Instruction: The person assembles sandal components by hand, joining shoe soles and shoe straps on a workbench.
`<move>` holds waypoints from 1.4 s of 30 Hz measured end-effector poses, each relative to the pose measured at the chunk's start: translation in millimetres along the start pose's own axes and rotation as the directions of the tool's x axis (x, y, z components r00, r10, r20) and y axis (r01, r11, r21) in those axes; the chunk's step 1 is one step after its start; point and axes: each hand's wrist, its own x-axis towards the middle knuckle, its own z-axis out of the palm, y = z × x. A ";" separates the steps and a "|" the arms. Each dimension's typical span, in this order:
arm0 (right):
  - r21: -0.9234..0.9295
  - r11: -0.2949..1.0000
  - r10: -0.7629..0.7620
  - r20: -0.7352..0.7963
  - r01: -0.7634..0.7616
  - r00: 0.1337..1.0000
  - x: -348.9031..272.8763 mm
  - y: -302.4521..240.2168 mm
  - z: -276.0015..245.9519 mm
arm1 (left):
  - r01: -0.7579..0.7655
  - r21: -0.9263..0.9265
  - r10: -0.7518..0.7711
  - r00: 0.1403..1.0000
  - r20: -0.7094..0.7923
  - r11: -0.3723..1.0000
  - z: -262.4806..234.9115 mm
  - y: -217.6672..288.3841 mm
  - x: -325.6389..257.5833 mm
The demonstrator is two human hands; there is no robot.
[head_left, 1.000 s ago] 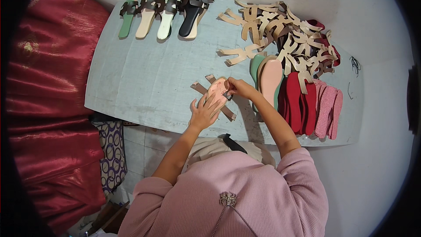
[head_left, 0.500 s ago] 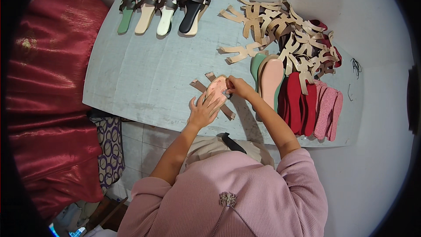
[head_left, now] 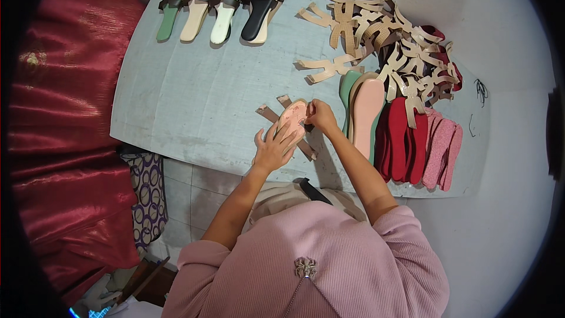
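Observation:
A sandal sole (head_left: 293, 112) with a pinkish face and a tan rim lies on the table in front of me, tilted to the right. Brown strap ends (head_left: 268, 112) stick out from beneath it on the upper left, and another shows at the lower right. My left hand (head_left: 274, 148) rests across the lower half of the sole, fingers spread and flat on it. At the sole's right edge, my right hand (head_left: 321, 117) is closed in a pinch. Its fingertips hide what they hold, beside a small dark bit at the edge.
Finished slide sandals (head_left: 225, 12) line the far left edge. Beige strap pieces (head_left: 341, 24) are heaped at the far right, with a loose strap (head_left: 329, 69) nearer. Pale pink soles (head_left: 366, 109), red soles (head_left: 400, 141) and pink patterned pieces (head_left: 441, 153) lie right of my forearm.
My right hand has moved slightly up and right along the sole's edge, its fingers drawn closer together. The left hand stays on the sole; the whole view has shifted a little.

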 end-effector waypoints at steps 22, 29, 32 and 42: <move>-0.572 0.612 -0.407 0.364 0.546 0.837 -61.4 19.7 -22.1 | 0.008 -0.042 -0.008 1.000 -0.014 0.999 -1.1 1.6 -1.0; -0.577 0.407 -0.360 0.612 0.708 0.705 -51.7 3.1 -41.0 | 0.016 -0.022 -0.017 1.000 -0.016 1.000 -4.9 2.9 -1.8; -0.551 0.457 -0.392 0.580 0.698 0.714 -50.8 10.9 -40.5 | 0.014 -0.046 -0.015 1.000 -0.012 0.999 -3.7 1.6 -3.0; -0.479 0.547 -0.430 0.542 0.686 0.722 -52.9 14.9 -40.6 | 0.053 -0.116 -0.038 0.991 0.127 0.992 -4.4 -4.1 -7.3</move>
